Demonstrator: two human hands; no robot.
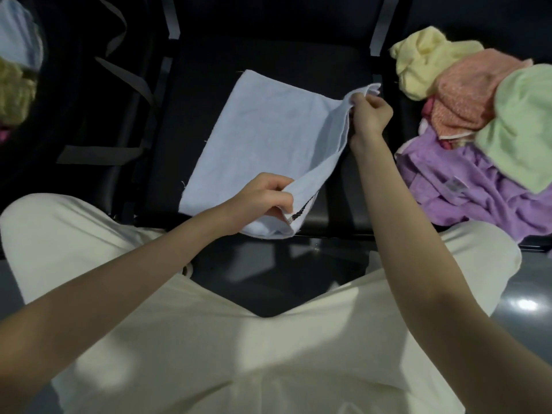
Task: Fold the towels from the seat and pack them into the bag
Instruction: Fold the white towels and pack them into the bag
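While the left hand (pixel 263 198) pinches the near corner of a pale blue towel (pixel 257 144), the right hand (pixel 370 115) pinches its far right corner, both lifting that edge off a black seat (pixel 209 73). Most of the towel lies flat on the seat. Right of the towel sits a heap of unfolded towels: yellow (pixel 424 58), orange (pixel 466 94), green (pixel 525 124) and purple (pixel 466 186). Left of the towel, a dark bag (pixel 89 94) holds folded towels (pixel 18 64).

A pale blue towel (pixel 263 135) with a black stripe at its hem lies on the black seat (pixel 206 73). Right of the right hand (pixel 370 115) are yellow (pixel 424 58), orange (pixel 466 94), light green (pixel 522 127) and purple (pixel 466 192) towels.
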